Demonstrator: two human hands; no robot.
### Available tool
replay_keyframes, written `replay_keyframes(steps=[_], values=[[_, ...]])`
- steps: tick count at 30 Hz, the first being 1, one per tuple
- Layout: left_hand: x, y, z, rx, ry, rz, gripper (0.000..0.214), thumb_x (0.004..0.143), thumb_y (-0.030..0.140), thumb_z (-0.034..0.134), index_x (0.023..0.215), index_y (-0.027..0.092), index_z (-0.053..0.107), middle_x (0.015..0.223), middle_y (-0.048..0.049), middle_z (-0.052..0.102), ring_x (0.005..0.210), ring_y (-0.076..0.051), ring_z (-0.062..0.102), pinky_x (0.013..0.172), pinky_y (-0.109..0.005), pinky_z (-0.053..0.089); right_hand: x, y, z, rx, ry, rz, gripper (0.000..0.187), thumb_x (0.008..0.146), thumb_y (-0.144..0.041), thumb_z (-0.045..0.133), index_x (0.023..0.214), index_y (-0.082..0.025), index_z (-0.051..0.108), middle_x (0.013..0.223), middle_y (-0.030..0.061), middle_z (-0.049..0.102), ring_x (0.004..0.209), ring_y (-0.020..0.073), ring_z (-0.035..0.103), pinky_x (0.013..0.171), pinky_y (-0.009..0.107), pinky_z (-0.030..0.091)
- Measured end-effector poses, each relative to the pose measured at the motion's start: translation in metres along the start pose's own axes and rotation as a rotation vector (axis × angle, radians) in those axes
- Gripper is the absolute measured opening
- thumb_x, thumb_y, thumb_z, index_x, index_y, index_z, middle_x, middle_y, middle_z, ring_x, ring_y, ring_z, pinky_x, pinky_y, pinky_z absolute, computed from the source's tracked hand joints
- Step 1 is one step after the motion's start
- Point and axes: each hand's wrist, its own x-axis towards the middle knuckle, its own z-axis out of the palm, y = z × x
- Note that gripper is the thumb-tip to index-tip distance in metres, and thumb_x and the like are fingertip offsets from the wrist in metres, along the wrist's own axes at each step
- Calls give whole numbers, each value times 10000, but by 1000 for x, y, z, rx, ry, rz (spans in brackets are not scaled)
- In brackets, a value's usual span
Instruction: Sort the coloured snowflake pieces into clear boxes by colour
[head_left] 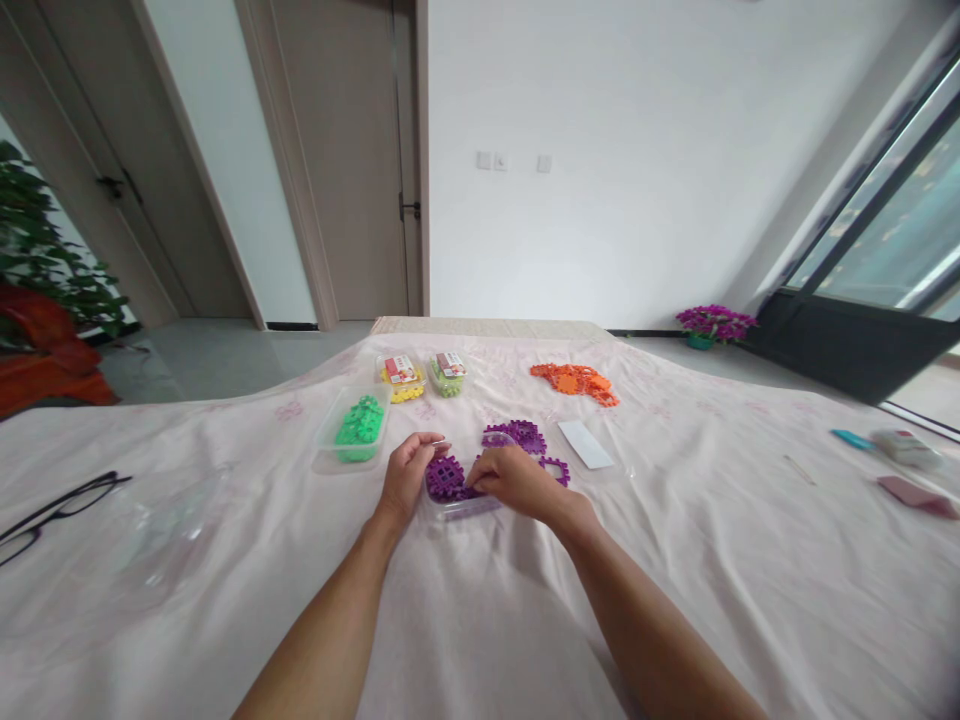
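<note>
A small clear plastic box holding purple interlocking pieces lies on the pale pink cloth in front of me. My left hand curls round the box's left end, fingers bent against its rim. My right hand rests over the box's right side, fingers closed down on the purple pieces inside it. More loose purple pieces lie just behind my right hand.
A clear box of green pieces sits left of my hands; lidded boxes of yellow and light green pieces stand behind. Orange pieces, a white card, black glasses and small items at the right edge lie around.
</note>
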Motion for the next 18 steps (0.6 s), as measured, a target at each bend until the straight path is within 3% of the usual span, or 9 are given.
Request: replay_keyframes(steps=[5, 9, 12, 15, 18], values=[[0, 0, 0, -10, -2, -4, 286, 725, 312, 628, 954, 147, 678, 894, -96, 760, 845, -225, 705, 813, -349, 522, -1, 0, 2, -27, 45, 22, 245, 823, -131, 551, 883, -208, 776, 879, 14, 766, 794, 151, 672, 734, 218, 444], [0, 0, 0, -13, -1, -7, 289, 721, 317, 634, 952, 151, 680, 891, -93, 762, 848, -228, 706, 812, -351, 522, -1, 0, 0, 6, -20, -27, 231, 828, -141, 553, 868, -207, 772, 846, 5, 762, 762, 142, 672, 715, 213, 443], [0, 1, -1, -30, 15, -22, 301, 701, 319, 655, 945, 146, 682, 881, -96, 763, 838, -233, 712, 813, -355, 522, -2, 7, -11, 66, 121, 3, 250, 850, -173, 534, 942, -209, 764, 925, 14, 760, 834, 154, 676, 752, 224, 457], [2, 2, -4, -49, 33, -30, 322, 682, 337, 685, 938, 141, 685, 854, -94, 764, 819, -233, 718, 823, -358, 521, -10, 25, -31, 23, 290, 150, 255, 859, -213, 527, 977, -228, 752, 952, 7, 753, 869, 164, 669, 772, 234, 456], [4, 2, -7, -56, 42, -26, 328, 685, 344, 688, 940, 138, 684, 834, -91, 765, 804, -231, 721, 833, -365, 520, -24, 50, -49, -208, 263, 422, 234, 809, -193, 559, 940, -225, 751, 876, 19, 744, 831, 179, 664, 714, 240, 426]])
